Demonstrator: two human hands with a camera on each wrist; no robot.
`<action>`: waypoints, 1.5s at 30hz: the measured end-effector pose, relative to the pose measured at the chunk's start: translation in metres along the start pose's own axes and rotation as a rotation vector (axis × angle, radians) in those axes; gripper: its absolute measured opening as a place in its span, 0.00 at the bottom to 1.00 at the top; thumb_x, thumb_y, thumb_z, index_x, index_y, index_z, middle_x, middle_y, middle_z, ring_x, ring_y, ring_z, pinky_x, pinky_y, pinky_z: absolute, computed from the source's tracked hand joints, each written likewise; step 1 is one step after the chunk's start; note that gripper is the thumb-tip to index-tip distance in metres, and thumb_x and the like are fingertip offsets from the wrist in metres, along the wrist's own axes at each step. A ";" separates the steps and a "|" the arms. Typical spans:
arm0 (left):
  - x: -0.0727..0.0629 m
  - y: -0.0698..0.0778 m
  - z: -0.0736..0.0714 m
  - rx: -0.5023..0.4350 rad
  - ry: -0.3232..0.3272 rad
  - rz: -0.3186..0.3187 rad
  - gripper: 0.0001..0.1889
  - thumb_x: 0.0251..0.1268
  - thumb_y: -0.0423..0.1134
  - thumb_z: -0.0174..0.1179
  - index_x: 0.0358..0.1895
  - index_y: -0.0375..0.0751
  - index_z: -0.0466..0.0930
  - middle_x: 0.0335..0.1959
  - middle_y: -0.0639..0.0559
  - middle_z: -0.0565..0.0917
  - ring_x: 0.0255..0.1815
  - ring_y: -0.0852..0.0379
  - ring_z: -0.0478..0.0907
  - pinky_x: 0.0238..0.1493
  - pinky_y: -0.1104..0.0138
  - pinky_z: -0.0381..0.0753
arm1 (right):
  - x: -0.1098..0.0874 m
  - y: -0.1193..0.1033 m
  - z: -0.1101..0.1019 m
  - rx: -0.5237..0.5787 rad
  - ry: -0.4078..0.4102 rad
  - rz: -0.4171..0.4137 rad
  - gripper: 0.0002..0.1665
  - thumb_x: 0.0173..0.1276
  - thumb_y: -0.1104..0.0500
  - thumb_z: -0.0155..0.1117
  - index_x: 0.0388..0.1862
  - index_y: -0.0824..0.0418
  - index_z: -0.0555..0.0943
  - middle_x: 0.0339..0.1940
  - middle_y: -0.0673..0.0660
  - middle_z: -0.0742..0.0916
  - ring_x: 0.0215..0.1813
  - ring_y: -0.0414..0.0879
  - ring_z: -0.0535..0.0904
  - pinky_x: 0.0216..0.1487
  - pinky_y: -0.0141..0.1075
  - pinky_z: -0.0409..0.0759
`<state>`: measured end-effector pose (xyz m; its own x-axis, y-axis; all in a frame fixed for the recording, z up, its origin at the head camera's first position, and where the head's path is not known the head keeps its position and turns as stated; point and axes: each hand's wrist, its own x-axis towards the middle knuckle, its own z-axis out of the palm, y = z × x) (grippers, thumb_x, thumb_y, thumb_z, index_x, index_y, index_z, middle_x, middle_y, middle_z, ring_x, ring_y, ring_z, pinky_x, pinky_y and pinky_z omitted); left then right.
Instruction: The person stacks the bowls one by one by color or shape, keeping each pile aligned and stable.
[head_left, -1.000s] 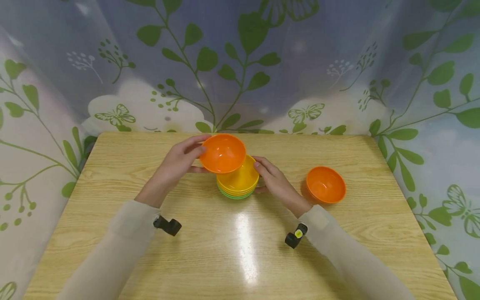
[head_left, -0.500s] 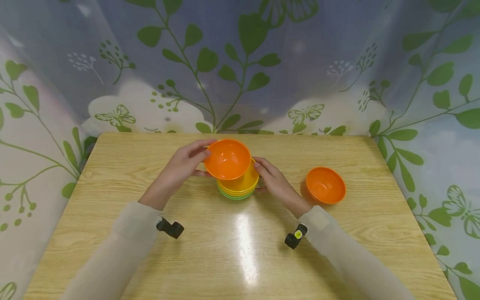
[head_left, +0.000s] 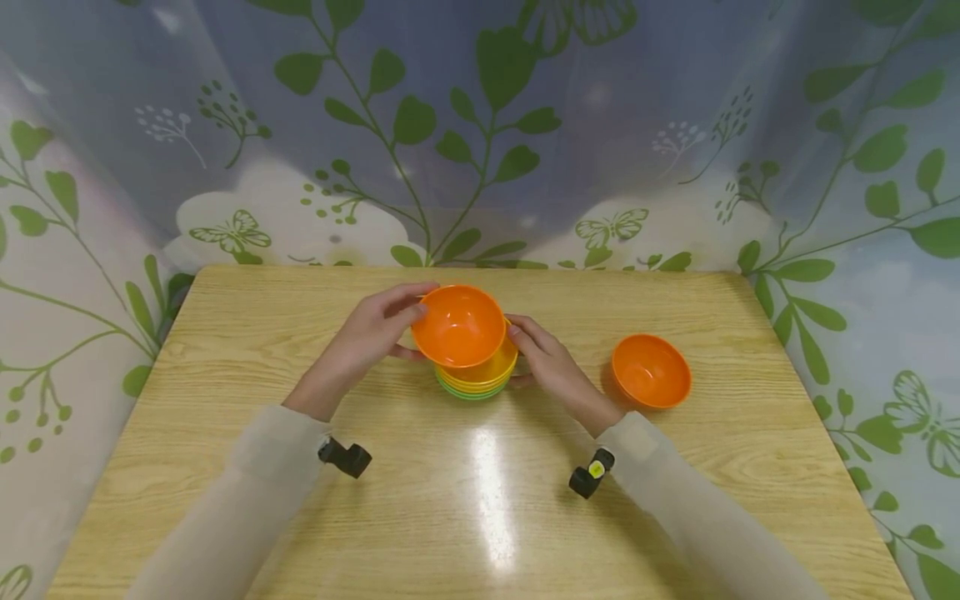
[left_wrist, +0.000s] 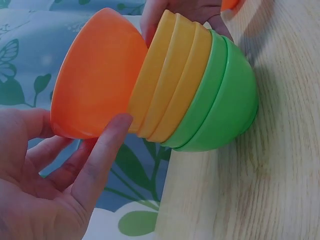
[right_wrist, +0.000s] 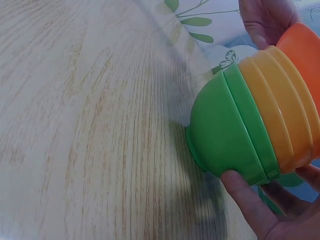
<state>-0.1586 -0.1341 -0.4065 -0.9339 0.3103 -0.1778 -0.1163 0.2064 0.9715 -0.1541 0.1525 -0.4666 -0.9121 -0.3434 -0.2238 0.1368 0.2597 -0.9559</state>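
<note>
An orange bowl (head_left: 459,327) is held by its left side in my left hand (head_left: 367,333), thumb at the rim and fingers beneath. It hangs tilted, partly inside the top of a bowl stack. Three yellow bowls (left_wrist: 172,75) make up the upper part of that stack, and two green bowls (left_wrist: 225,105) sit under them, the lowest standing on the table. My right hand (head_left: 551,360) holds the stack from the right, its thumb at the top yellow rim in the head view. In the right wrist view, a fingertip touches the lowest green bowl (right_wrist: 222,127).
A second orange bowl (head_left: 651,372) stands upright by itself on the wooden table (head_left: 420,500), to the right of my right hand. A curtain (head_left: 480,167) printed with leaves and butterflies hangs behind the table and along both its sides.
My left hand has moved right and slightly toward me with the orange bowl, which now covers more of the top yellow bowl. My right hand and the stack have stayed put.
</note>
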 end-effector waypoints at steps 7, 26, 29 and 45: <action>0.000 -0.002 0.004 0.034 -0.007 -0.017 0.24 0.88 0.39 0.54 0.81 0.47 0.73 0.73 0.39 0.79 0.66 0.36 0.83 0.52 0.43 0.94 | -0.002 -0.001 0.001 0.007 0.001 -0.001 0.30 0.93 0.45 0.43 0.85 0.56 0.68 0.79 0.65 0.78 0.76 0.63 0.78 0.59 0.57 0.93; 0.004 -0.009 0.016 0.176 0.047 0.040 0.22 0.85 0.36 0.59 0.77 0.45 0.78 0.70 0.40 0.83 0.64 0.40 0.84 0.48 0.47 0.96 | -0.004 -0.003 -0.001 -0.013 0.003 0.013 0.30 0.93 0.45 0.40 0.84 0.53 0.69 0.75 0.65 0.80 0.74 0.62 0.78 0.60 0.57 0.93; 0.005 -0.010 0.017 0.189 0.059 0.045 0.22 0.85 0.36 0.59 0.76 0.44 0.79 0.70 0.40 0.83 0.64 0.40 0.84 0.49 0.45 0.96 | -0.004 -0.003 0.000 -0.017 0.004 0.014 0.30 0.93 0.44 0.39 0.84 0.53 0.69 0.76 0.65 0.79 0.75 0.63 0.78 0.59 0.57 0.93; 0.004 -0.010 0.025 0.280 0.120 0.046 0.21 0.83 0.35 0.58 0.73 0.42 0.82 0.67 0.41 0.82 0.63 0.41 0.83 0.47 0.46 0.96 | -0.004 -0.002 -0.001 -0.008 -0.013 0.012 0.32 0.93 0.42 0.36 0.85 0.53 0.68 0.80 0.61 0.77 0.77 0.62 0.76 0.63 0.57 0.92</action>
<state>-0.1528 -0.1111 -0.4205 -0.9712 0.2166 -0.0989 0.0088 0.4478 0.8941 -0.1509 0.1545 -0.4633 -0.9054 -0.3518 -0.2378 0.1448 0.2707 -0.9517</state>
